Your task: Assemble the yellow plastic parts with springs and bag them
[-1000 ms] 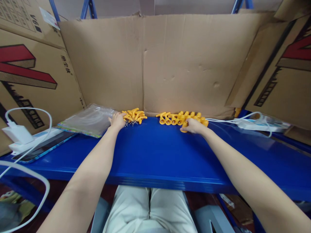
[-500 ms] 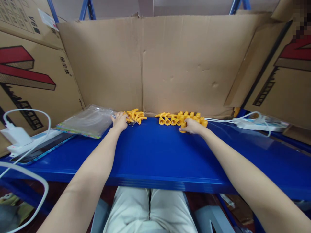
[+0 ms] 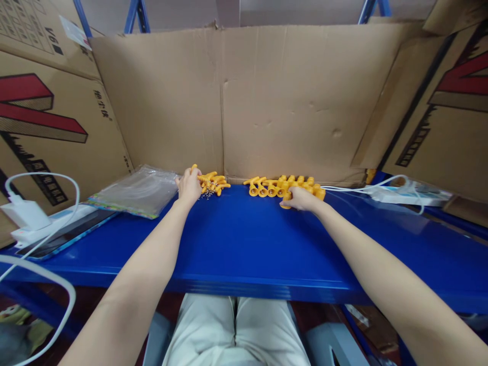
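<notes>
I judge the work to be partway along: right of the frame's centre, yellow pieces with round open ends, the row pieces point(image 3: 272, 190), stand packed side by side in order, while left of centre the branched yellow pieces, the loose heap point(image 3: 215, 182), lie tangled with small metal bits point(image 3: 208, 193) at their near side. The ordered part looks done; the heap, as I read it, is what is left. I cannot count either group, since my hands cover some of each.

My left hand point(image 3: 188, 187) is at the heap's left end, fingers drawn in narrow; one yellow tip point(image 3: 194, 166) rises above them, so I take it that I hold a single piece there. My right hand point(image 3: 301, 198) is closed around a near-side yellow piece point(image 3: 287, 202) at the front of the row; whether it is lifted or resting, I cannot tell.

For moving, I have the broad middle of the blue surface point(image 3: 244, 239) between my forearms, down to its front edge point(image 3: 263, 287) at lower centre. Behind both groups the cardboard panel point(image 3: 282, 101) stops any push toward the upper frame. On the left, clear plastic bags point(image 3: 133, 190) lie just beside my hand and limit a sideways sweep; on the right, white cables point(image 3: 351, 189) run close past the row toward a power strip point(image 3: 407, 195).
</notes>
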`<action>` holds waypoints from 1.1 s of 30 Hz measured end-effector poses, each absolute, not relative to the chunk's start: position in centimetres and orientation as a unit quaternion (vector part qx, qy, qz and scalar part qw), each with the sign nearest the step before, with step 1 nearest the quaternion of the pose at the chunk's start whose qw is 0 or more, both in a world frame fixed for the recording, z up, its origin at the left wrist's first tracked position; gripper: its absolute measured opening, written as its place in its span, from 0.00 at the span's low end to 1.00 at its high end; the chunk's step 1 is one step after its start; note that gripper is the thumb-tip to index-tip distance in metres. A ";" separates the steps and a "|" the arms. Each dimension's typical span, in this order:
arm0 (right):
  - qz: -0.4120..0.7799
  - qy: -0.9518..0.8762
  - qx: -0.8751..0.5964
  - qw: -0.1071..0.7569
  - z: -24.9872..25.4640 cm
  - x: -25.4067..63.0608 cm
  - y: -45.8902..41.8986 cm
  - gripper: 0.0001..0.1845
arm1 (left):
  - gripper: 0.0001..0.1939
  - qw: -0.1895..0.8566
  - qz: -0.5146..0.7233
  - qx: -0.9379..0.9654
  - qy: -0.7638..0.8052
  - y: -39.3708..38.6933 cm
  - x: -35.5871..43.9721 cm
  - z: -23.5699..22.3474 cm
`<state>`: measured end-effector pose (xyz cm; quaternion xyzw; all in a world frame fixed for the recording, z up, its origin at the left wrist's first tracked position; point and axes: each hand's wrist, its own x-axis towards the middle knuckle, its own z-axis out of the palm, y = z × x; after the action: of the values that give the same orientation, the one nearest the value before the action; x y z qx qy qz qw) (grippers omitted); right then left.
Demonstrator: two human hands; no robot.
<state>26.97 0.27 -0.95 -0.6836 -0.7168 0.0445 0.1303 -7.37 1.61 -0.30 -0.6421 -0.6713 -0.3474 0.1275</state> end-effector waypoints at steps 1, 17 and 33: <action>0.046 -0.717 -0.684 0.130 -0.9 26.9 0.2 0.12 | 0.18 0.131 -0.355 -0.647 -0.662 1.5 -7.1 -0.2; 0.093 -0.721 -0.673 0.135 -0.4 23.3 0.6 0.08 | 0.13 0.111 -0.349 -0.731 -0.575 1.3 -4.9 -0.3; -0.045 -0.721 -0.670 0.171 -2.1 22.2 -0.1 0.17 | 0.14 0.047 -0.298 -0.812 -0.499 1.1 -3.3 -0.8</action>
<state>22.24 -0.06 -2.09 -0.6696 -0.7213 -0.0449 0.1715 -3.30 1.07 -0.84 -0.8124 -0.4987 -0.2985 0.0470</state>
